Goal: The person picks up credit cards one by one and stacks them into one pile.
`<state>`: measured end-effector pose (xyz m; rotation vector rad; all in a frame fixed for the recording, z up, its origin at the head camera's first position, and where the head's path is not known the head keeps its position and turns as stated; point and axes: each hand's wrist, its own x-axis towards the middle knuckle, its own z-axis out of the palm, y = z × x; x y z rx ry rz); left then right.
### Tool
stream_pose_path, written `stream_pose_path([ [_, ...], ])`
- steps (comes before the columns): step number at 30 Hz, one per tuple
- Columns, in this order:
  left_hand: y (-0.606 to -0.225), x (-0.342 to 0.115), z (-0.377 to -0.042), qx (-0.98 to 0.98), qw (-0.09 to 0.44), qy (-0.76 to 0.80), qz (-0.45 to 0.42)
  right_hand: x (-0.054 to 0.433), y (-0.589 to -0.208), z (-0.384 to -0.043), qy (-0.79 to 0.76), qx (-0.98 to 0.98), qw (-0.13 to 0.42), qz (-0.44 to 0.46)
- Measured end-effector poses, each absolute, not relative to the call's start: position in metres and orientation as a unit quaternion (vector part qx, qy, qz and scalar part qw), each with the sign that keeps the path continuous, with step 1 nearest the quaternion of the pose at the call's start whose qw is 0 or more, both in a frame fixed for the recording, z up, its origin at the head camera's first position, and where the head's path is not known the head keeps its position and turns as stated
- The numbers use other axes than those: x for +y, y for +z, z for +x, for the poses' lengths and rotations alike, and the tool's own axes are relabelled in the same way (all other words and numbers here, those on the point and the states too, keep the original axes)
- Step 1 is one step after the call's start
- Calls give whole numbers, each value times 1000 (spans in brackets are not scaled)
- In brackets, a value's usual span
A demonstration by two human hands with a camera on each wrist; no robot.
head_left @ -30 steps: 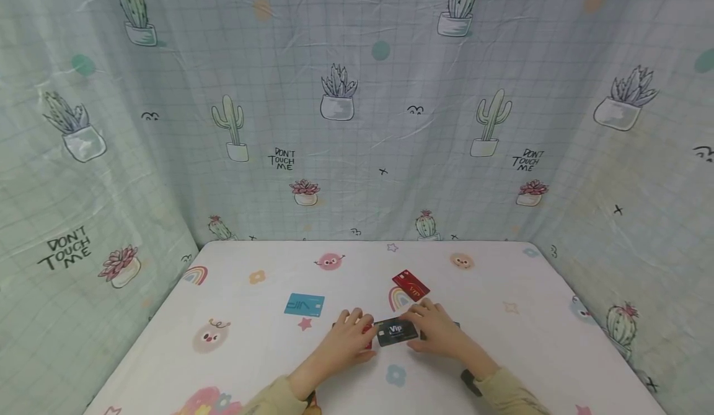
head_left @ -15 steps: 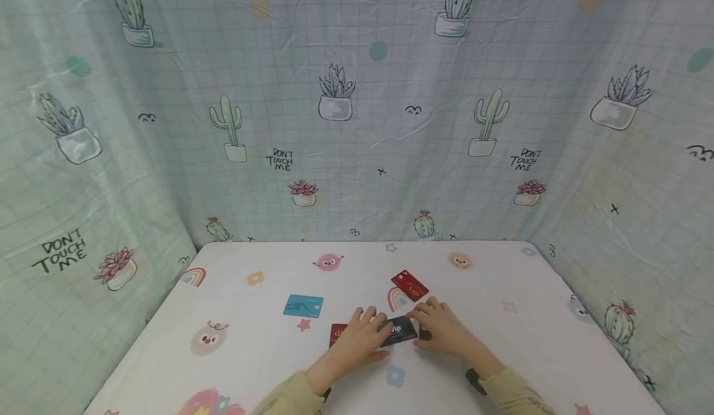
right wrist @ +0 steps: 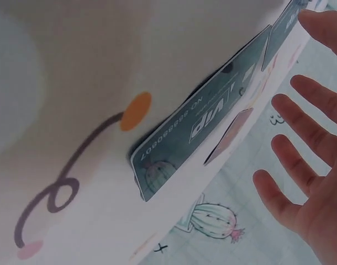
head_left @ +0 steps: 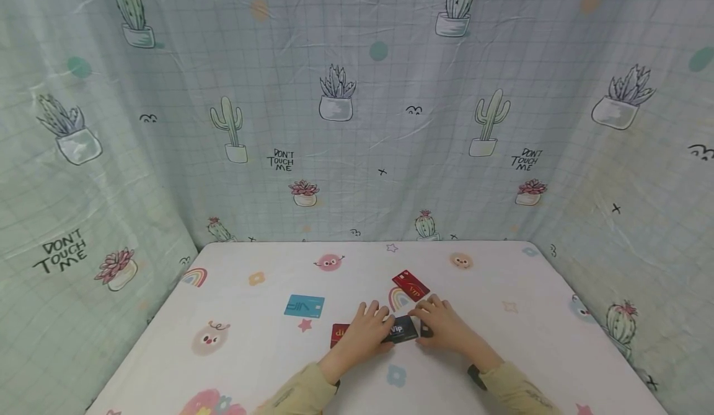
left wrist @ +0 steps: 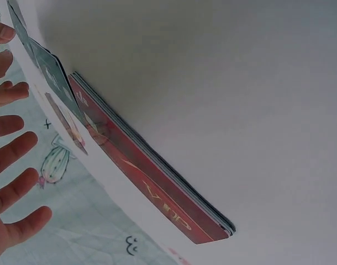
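Near the middle of the table in the head view, a black VIP card [head_left: 405, 330] lies between my hands. My left hand [head_left: 364, 333] reaches over the card's left end, index finger at the upper edge and thumb at the lower edge. Close to its right corners is my right hand [head_left: 445, 329], its fingers apart in the right wrist view; contact is unclear. A stack topped by a red card [left wrist: 146, 176] lies partly under my left hand. Below my right hand is a dark VIP card [right wrist: 204, 113], apparently atop more cards.
A blue VIP card [head_left: 304, 306] lies left of the hands, and a red VIP card [head_left: 411, 285] lies just beyond the right hand. The white patterned tabletop [head_left: 240, 328] is enclosed by hanging cactus-print cloth [head_left: 379, 204].
My left hand has moved right, off the red stack's left part and onto the black card's left end. My right fingers have drawn back slightly to the right. The black card barely moved.
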<state>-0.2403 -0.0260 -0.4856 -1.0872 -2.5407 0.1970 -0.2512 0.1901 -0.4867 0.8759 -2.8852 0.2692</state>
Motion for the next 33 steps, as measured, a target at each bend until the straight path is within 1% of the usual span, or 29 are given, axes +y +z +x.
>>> stream_pose_path([
  [8, -488, -27, -245, -902, 183, 66, -385, 189, -487, -255, 83, -953, 56, 285],
  [14, -492, -26, -250, -910, 163, 74, -374, 188, -490, -261, 68, -955, 37, 286],
  [19, -498, -24, -254, -909, 166, 102, -369, 187, -494, -264, 50, -955, 24, 291],
  [25, -500, -23, -256, -902, 182, 110, -376, 186, -497, -266, 43, -946, 42, 317],
  [33, -500, -20, -257, -905, 171, 131, -366, 185, -499, -269, 37, -942, 50, 331],
])
